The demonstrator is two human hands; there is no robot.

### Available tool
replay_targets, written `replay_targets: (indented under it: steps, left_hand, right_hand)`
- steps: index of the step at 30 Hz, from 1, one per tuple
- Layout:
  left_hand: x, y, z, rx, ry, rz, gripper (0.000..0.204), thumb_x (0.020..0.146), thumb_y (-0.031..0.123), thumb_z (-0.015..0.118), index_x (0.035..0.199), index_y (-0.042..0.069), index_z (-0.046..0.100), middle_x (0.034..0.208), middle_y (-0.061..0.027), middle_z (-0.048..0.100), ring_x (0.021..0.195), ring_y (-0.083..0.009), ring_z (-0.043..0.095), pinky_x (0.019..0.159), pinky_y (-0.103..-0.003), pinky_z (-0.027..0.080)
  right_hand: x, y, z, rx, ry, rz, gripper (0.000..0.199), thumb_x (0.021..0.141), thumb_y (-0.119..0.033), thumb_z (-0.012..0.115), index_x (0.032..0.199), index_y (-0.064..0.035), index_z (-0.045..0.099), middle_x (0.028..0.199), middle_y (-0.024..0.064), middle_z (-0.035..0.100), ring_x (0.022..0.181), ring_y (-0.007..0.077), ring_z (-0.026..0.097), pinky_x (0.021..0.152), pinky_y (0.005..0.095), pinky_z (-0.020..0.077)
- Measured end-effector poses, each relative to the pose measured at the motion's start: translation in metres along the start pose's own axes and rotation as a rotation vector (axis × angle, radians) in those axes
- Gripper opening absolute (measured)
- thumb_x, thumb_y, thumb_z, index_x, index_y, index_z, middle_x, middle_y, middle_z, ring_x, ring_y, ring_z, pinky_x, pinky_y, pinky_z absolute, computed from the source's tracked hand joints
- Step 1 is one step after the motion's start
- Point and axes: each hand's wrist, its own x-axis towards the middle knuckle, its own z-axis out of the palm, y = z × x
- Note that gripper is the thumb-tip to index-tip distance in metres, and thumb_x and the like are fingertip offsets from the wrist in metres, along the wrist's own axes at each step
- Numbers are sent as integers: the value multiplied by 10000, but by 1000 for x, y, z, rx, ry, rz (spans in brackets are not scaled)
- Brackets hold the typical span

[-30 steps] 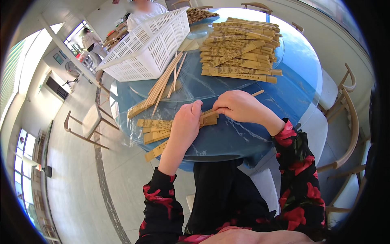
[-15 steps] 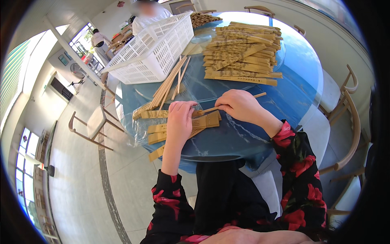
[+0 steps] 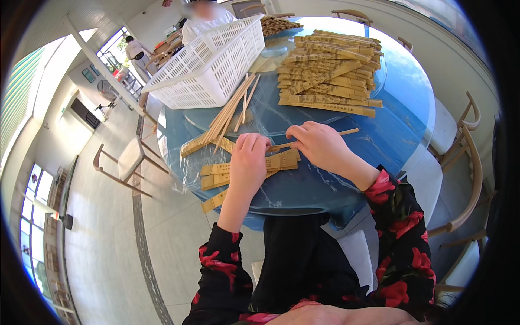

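My left hand [image 3: 249, 158] is closed, pinching a printed tan paper sleeve [image 3: 226, 145] whose end shows to its left. My right hand [image 3: 323, 147] grips wooden chopsticks [image 3: 349, 131], which stick out to its right. Their other end meets the sleeve at my left fingertips; how far inside they sit is hidden. Under my left wrist lie several flat paper sleeves [image 3: 215, 180], fanned on the table. Beyond it, loose chopsticks [image 3: 234, 111] rest in a slanting bundle, partly over another sleeve [image 3: 194, 145].
A large heap of paper sleeves [image 3: 325, 73] lies on the blue-covered round table [image 3: 401, 103]. A white slotted plastic basket [image 3: 208, 70] stands at the far left, with a brown pile [image 3: 279, 25] behind it. Wooden chairs [image 3: 130, 162] surround the table. A person [image 3: 203, 21] is across it.
My hands have come slightly closer together, with the chopsticks' end now at my left fingertips. The sleeve end left of my left hand has swung from nearly level to slanted.
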Motion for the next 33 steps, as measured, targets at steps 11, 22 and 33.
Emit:
replay_targets:
  steps: [11, 22, 33]
  left_hand:
    - [-2, 13, 1, 123, -39, 128, 218, 873, 69, 671, 1088, 39, 655, 1073, -81, 665, 1005, -255, 677, 829, -367, 568]
    - [3, 22, 2, 227, 105, 213, 287, 855, 99, 696, 1139, 60, 675, 1045, -55, 675, 968, -222, 673, 805, -353, 547]
    - [-2, 22, 2, 229, 18, 137, 142, 839, 63, 695, 976, 95, 688, 869, -12, 669, 824, -205, 657, 739, -359, 522]
  right_hand:
    - [-1, -9, 7, 114, -55, 91, 205, 967, -175, 683, 1152, -92, 650, 877, 133, 687, 909, 375, 674, 805, 497, 523]
    - [1, 11, -11, 15, -72, -72, 172, 931, -162, 673, 1048, -175, 798, 834, 66, 669, 911, 330, 667, 796, 467, 537]
    - [-2, 5, -4, 137, -81, -105, 247, 957, -136, 688, 1199, -89, 712, 1009, 104, 697, 1033, 335, 636, 907, 444, 514]
